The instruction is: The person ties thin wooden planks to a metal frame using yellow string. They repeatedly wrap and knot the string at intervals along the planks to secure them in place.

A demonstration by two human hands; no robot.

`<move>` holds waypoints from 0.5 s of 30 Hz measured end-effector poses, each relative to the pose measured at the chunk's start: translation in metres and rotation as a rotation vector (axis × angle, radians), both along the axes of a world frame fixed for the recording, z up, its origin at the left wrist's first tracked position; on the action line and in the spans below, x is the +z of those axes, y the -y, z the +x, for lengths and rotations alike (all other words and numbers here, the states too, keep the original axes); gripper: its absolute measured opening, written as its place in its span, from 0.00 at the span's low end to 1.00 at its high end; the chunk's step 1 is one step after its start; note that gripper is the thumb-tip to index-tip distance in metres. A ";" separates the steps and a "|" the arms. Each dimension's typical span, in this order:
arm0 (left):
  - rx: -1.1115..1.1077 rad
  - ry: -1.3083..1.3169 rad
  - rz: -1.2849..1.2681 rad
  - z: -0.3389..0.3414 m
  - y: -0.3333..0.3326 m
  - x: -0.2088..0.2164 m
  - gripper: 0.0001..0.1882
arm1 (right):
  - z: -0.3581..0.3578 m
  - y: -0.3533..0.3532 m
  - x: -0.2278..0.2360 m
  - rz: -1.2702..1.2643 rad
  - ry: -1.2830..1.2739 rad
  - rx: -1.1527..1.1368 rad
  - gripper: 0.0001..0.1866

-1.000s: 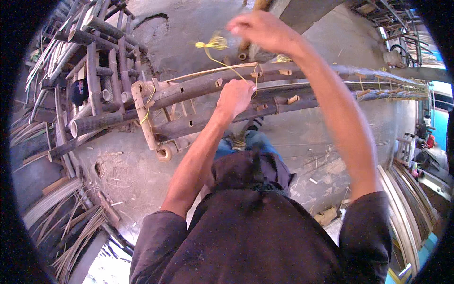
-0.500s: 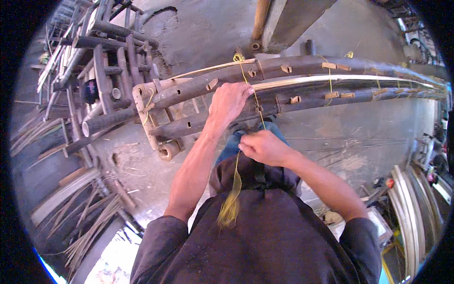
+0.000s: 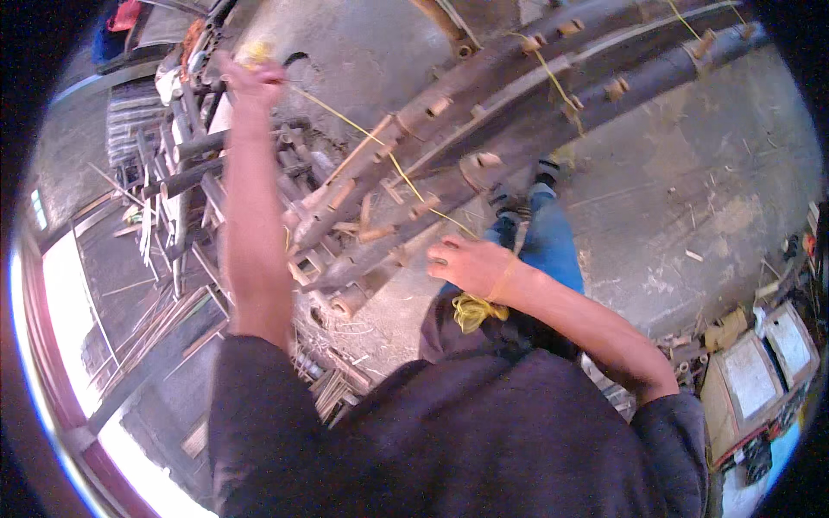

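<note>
My left hand (image 3: 250,79), smeared by motion, is stretched out at the far left, closed at the end of a taut yellow string (image 3: 337,115). A tuft of yellow strands (image 3: 256,53) shows just beyond its fingers. The string slants down over two dark bamboo poles (image 3: 518,148) with short pegs in them, toward my right hand (image 3: 466,263). That hand is in front of my waist with curled fingers, and string crosses near its wrist. A yellow string bundle (image 3: 475,312) hangs beneath it. The exact grip of both hands is partly hidden.
Stacked bamboo frames (image 3: 186,173) stand at the left beyond the poles' end. Thin split strips (image 3: 155,298) lie on the floor at left. A pale box (image 3: 743,380) with other clutter sits at right. My legs (image 3: 548,237) are close to the poles.
My left hand has swung from the poles far to the left, drawing the string out across them. The view has turned left. The yellow bundle now hangs under my right wrist.
</note>
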State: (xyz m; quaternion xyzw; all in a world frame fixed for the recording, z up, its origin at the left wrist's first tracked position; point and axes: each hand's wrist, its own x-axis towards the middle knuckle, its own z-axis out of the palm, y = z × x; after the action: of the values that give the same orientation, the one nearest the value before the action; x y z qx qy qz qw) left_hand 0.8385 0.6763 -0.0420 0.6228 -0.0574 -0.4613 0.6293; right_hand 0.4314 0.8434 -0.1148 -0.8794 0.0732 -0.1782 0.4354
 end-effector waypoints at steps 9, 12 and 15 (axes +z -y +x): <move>-1.078 0.970 0.847 0.015 -0.031 -0.189 0.42 | -0.151 0.039 0.193 0.072 0.134 0.067 0.14; -0.960 0.720 0.606 -0.035 0.016 -0.158 0.32 | -0.224 0.029 0.091 -0.048 -0.194 -0.810 0.16; -0.680 0.819 0.261 -0.140 0.063 -0.077 0.28 | -0.305 0.018 0.061 0.884 -0.017 -1.305 0.15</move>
State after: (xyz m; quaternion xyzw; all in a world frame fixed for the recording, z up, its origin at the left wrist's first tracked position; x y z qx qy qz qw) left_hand 0.6990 0.6138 -0.1191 0.7708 -0.4380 -0.3617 0.2883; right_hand 0.1268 0.8255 -0.0535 -0.4054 0.6419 -0.3456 0.5516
